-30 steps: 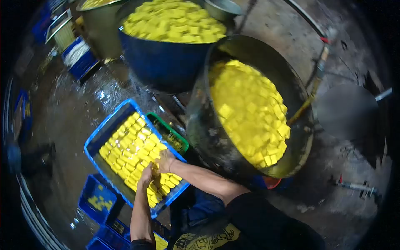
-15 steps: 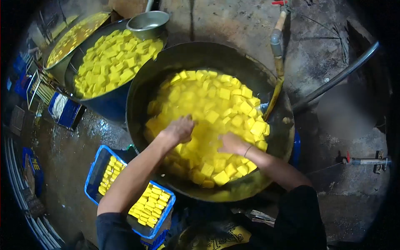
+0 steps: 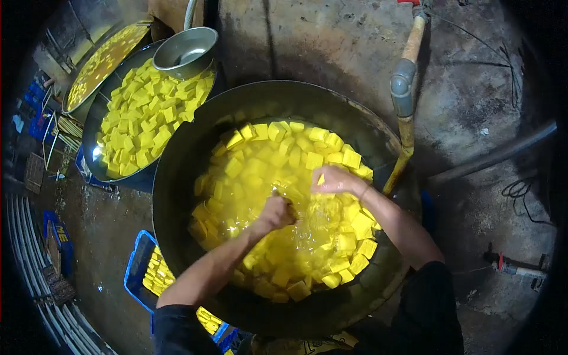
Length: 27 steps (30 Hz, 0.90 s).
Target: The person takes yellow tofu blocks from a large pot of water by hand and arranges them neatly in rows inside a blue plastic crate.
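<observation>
A wide dark pan [image 3: 177, 142] holds cloudy yellow liquid with many yellow tofu blocks [image 3: 352, 158] in it. My left hand [image 3: 279, 212] is over the middle of the liquid, its fingers curled closed; whatever may be inside them is hidden. To its right and farther from me, my right hand [image 3: 336, 179] is bent at the wrist, fingers pointing down. A bit of a yellow tofu block [image 3: 321, 179] shows between its thumb and fingers. Below that hand the liquid is splashed and rippled.
Behind left stands a second pan [image 3: 89, 139] heaped with tofu blocks, a metal bowl [image 3: 186, 53] on its rim. Beyond is another steaming pan [image 3: 74, 109]. A blue crate [image 3: 129, 278] with yellow pieces sits at lower left. A pipe [image 3: 402, 89] reaches the pan's right rim.
My right hand has lifted and turned, with its fingers bent down. My left hand has shifted right and nearer to me in view. The view has moved, and the liquid is more splashed.
</observation>
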{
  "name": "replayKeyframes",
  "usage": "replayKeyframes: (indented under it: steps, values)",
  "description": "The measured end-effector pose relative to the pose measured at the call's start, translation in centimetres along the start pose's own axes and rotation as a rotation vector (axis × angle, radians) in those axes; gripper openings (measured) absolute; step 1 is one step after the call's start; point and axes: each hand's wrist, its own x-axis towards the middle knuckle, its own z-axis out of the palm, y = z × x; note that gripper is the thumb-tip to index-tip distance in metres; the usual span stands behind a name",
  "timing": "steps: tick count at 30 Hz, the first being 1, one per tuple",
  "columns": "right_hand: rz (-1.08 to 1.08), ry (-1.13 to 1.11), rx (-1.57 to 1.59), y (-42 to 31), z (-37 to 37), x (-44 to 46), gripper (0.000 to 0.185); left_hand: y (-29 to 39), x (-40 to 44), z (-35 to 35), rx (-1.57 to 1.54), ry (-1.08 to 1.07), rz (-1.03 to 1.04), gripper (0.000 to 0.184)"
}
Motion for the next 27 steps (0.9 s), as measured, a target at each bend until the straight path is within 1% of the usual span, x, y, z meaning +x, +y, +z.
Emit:
replayKeyframes:
  steps: [1, 2, 3, 4, 5, 6, 7, 8, 9, 10, 11, 12, 13, 14, 15, 16, 17, 18, 19, 21, 22, 23, 25, 27]
  values:
    - [0.105, 0.082, -0.127, -1.1, -1.5, 1.2, 0.034, 0.9, 0.4, 1.4, 0.041, 0.083, 0.051, 0.022]
    - [0.106, 0.076, -0.127, -0.6, -1.6, 2.7, 0.034, 1.0, 0.6, 3.7, 0.0, 0.367, 0.149, 0.018]
    - [0.126, 0.253, -0.212, 0.6, -1.1, 4.6, 0.034, 0.7, 1.6, 5.4, -0.004, 0.365, 0.146, 0.018]
    - [0.145, 0.43, -0.298, 2.2, -0.5, 6.5, 0.035, 0.2, 2.6, 7.1, -0.045, 0.207, 0.004, 0.018]
    - [0.145, 0.426, -0.297, 4.6, 0.4, 9.1, 0.035, 0.0, 3.0, 8.0, -0.084, 0.047, -0.137, 0.018]
    - [0.12, 0.321, -0.398, 7.3, 1.5, 12.0, 0.037, 0.0, 2.8, 8.2, -0.219, 0.074, -0.157, 0.027]
    - [0.091, 0.215, -0.499, 7.2, 1.5, 12.6, 0.04, -0.2, 2.9, 8.1, -0.22, 0.074, -0.161, 0.027]
    - [0.088, 0.212, -0.498, 7.3, 1.8, 12.5, 0.04, -0.8, 3.1, 7.8, -0.221, 0.134, -0.074, 0.033]
    - [0.027, 0.251, -0.424, 7.5, 2.1, 12.1, 0.042, -1.4, 3.2, 7.4, -0.221, 0.196, 0.014, 0.039]
    - [-0.032, 0.289, -0.352, 6.6, 1.7, 11.0, 0.044, -2.2, 3.3, 7.1, -0.223, 0.2, 0.012, 0.039]
    - [-0.034, 0.284, -0.356, 6.1, 0.9, 9.9, 0.044, -3.2, 3.1, 6.9, -0.201, 0.367, 0.137, 0.041]
    - [-0.073, 0.226, -0.187, 5.7, -0.1, 8.5, 0.048, -3.9, 3.0, 6.5, -0.175, 0.535, 0.262, 0.044]
    - [-0.111, 0.168, -0.017, 5.3, -0.8, 7.2, 0.051, -4.0, 2.8, 5.8, -0.177, 0.539, 0.259, 0.044]
    - [-0.077, 0.234, 0.13, 5.0, -0.7, 5.8, 0.051, -3.7, 2.4, 4.6, -0.773, 0.422, 0.16, 0.042]
    - [-0.079, 0.232, 0.122, 4.3, -0.7, 4.9, 0.051, -3.3, 2.1, 3.4, -1.361, 0.271, 0.052, 0.039]
    - [-0.125, 0.224, 0.297, 3.8, -0.7, 4.2, 0.048, -2.9, 2.1, 1.8, -1.366, 0.278, 0.057, 0.039]
    - [-0.168, 0.214, 0.474, 3.1, -0.8, 3.2, 0.046, -2.7, 2.2, 0.4, -1.511, 0.256, -0.107, 0.035]
    - [-0.156, 0.225, 0.509, 2.1, -0.7, 2.5, 0.041, -2.3, 2.3, -0.7, -1.647, 0.228, -0.275, 0.031]
    - [-0.206, 0.204, 0.528, 0.9, -0.5, 2.1, 0.038, -2.2, 2.5, -0.7, -1.649, 0.232, -0.268, 0.031]
    - [-0.29, 0.203, 0.525, -2.1, -0.6, 1.4, 0.043, -1.4, 3.1, -0.3, -1.946, 0.447, -0.166, 0.024]
    - [-0.33, 0.221, 0.588, -2.6, 0.4, 2.0, 0.042, -0.4, 3.2, -0.7, -1.95, 0.504, -0.231, 0.023]
    - [-0.337, 0.273, 0.429, -3.8, 0.6, 2.0, 0.039, 0.4, 3.3, -0.7, -1.953, 0.509, -0.223, 0.023]
    - [-0.231, 0.336, 0.356, -5.7, 1.3, 2.0, 0.035, 1.5, 3.5, -0.5, -2.178, 0.609, -0.148, 0.025]
    - [-0.281, 0.36, 0.376, -7.0, 1.1, 1.7, 0.034, 1.4, 3.9, 0.1, -2.212, 0.656, -0.112, 0.028]
